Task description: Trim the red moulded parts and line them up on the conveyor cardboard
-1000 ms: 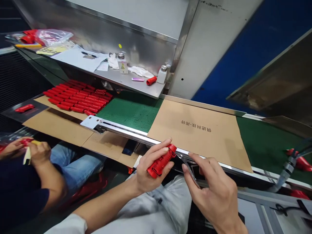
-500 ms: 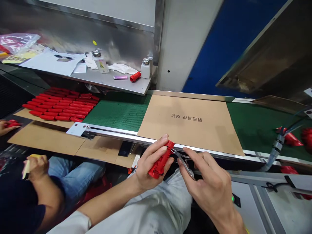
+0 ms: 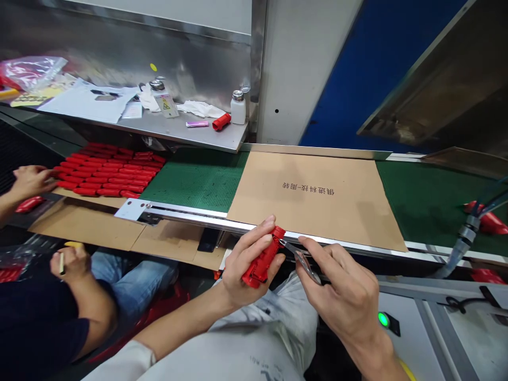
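Red plastic housing (image 3: 260,262) firmly clenched in the left hand (image 3: 246,262), fingers (image 3: 254,235) wrapped around it, long axis slanting up and to the right, upper end just at the steel rail (image 3: 190,215). Small metal snips (image 3: 302,263) pinched in the right hand (image 3: 341,288), tips just beside that upper end, right hand the nearer one to it.

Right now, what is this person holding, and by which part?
The left hand grips a red plastic part around its body, with the fingers wrapped across it. The right hand holds small metal snips by their handles.
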### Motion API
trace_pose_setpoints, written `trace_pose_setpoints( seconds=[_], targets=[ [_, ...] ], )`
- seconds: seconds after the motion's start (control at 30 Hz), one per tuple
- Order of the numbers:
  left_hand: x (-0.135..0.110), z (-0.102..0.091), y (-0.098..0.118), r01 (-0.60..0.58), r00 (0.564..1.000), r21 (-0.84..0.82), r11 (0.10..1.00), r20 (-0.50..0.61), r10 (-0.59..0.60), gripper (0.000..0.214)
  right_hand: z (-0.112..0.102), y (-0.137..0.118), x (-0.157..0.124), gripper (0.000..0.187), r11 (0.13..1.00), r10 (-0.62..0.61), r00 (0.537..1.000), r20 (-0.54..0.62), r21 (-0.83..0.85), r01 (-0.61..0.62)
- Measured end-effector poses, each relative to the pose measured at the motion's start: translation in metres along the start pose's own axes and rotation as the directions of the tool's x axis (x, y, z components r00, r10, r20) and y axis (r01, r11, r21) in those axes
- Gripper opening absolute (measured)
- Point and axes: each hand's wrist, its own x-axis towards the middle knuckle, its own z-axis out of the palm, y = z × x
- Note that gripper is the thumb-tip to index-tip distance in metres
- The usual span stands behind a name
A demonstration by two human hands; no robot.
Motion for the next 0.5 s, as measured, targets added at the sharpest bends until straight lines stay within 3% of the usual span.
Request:
trace_pose_setpoints(
  seconds=[0.2,0.4,0.5],
  targets=[
    [-0.004,-0.001,0.004,0.148,0.989,-0.113,0.983,0.044,-0.144,0.067,0.006,0.013,-0.003,0.035,0.999,-0.033,0.998,-0.048,0.041,0.035],
    [-0.005,0.001,0.010,0.199,0.979,-0.186,0.962,0.077,-0.188,0.065,0.013,0.021,-0.013,0.037,0.998,-0.059,0.990,-0.129,0.024,0.063],
    [-0.005,0.001,0.012,0.198,0.978,-0.220,0.955,0.103,-0.179,0.065,0.012,0.023,-0.022,0.034,0.958,0.047,0.992,-0.119,0.288,-0.011]
  ],
)
